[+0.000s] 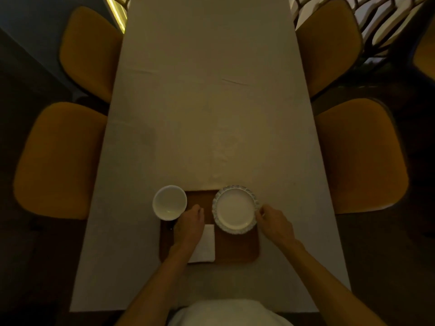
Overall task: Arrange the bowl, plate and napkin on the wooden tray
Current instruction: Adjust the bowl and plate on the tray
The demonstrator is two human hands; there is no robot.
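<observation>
- Four mustard-yellow padded chairs (63,158) flank your long counter covered in a pale cloth (207,102), two down each side.
- On the near part of that counter lies the brown rectangular wooden tray with rounded corners (237,249), its long side running across in front of you.
- Your round white plate with a scalloped, patterned rim (235,210) sits at the far right corner of the tray, its far edge reaching past the tray's rim.
- Your round white bowl (169,202), with nothing inside, is at the far left corner; it hangs out over the tray's left and far edges, and you cannot tell from here whether it rests on the wood or is lifted.
- A white folded napkin (207,243) lies flat on the tray near its middle, against the near edge, partly under your left forearm.
- Your right hand (274,221) has its grip on the plate's right rim, fingertips curled against the edge.
- Your left hand (190,222) reaches to the bowl's near right side; whether its grip closes on the bowl cannot be told, as the back of the hand hides the fingers.
</observation>
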